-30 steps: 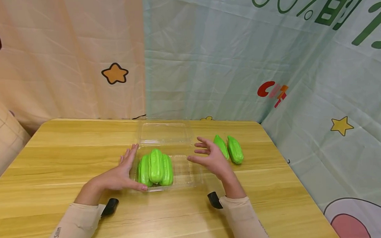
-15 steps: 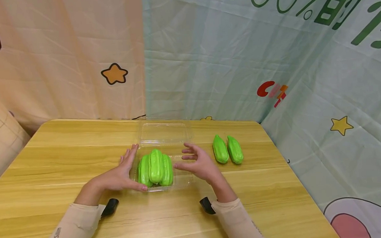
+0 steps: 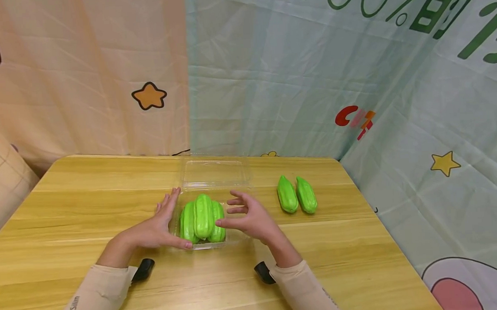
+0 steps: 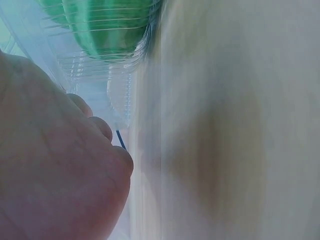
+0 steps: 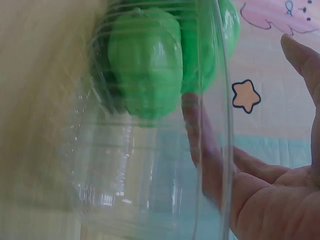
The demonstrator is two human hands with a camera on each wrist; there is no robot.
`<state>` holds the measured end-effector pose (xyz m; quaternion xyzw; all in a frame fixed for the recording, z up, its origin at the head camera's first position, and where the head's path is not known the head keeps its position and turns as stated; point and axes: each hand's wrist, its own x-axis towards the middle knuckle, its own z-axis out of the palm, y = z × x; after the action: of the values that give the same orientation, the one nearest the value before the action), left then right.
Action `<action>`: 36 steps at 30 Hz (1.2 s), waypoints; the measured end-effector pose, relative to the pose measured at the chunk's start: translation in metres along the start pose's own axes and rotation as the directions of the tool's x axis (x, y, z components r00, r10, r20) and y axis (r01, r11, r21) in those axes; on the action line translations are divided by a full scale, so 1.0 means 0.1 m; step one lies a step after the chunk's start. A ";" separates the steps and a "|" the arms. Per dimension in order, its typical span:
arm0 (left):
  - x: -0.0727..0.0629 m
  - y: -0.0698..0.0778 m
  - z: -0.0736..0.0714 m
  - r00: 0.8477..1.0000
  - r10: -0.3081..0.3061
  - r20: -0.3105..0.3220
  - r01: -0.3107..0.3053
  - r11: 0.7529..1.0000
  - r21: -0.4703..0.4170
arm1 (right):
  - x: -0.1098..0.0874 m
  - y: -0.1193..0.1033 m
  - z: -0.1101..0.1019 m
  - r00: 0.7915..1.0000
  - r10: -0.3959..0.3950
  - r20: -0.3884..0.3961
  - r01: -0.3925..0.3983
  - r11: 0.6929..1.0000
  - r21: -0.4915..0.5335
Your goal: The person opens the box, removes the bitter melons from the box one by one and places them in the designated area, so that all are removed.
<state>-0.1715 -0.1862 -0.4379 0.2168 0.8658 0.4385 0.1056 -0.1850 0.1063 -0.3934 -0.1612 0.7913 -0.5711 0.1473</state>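
Note:
A clear plastic clamshell box (image 3: 208, 245) lies on the table with its lid (image 3: 216, 172) folded back. Bright green ribbed gourds (image 3: 203, 217) fill its left half, one stacked on top of the others. My left hand (image 3: 153, 228) rests along the box's left side, fingers extended and thumb at the front left corner. Over the box's right half is my right hand (image 3: 253, 219), fingers spread and slightly bent, holding nothing. Its thumb overlaps the right gourd in the head view. In the right wrist view, a finger (image 5: 192, 125) reaches toward the gourds behind the clear wall (image 5: 125, 190).
Two loose green gourds (image 3: 287, 195) lie side by side on the wooden table (image 3: 340, 262), right of the box. Printed cloth curtains (image 3: 270, 80) hang behind the table and along its right side. A black wrist device (image 3: 143, 269) juts from the left sleeve.
My right hand has moved left, from beside the loose gourds to the box's right half near the stacked ones. The left hand and the gourds have stayed in place.

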 end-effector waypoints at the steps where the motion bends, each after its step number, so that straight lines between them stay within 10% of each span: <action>1: 0.00 0.00 0.00 1.000 0.001 0.000 -0.001 1.000 0.001 | 0.00 0.00 0.02 1.000 0.000 0.002 0.000 1.000 0.000; 36: 0.02 0.01 0.00 1.000 -0.001 0.003 0.001 1.000 0.008 | -0.03 -0.06 0.31 0.999 0.039 -0.022 -0.040 0.998 -0.041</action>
<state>-0.1729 -0.1847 -0.4375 0.2174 0.8674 0.4348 0.1063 -0.1692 0.0796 -0.3970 -0.1423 0.8076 -0.5531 0.1469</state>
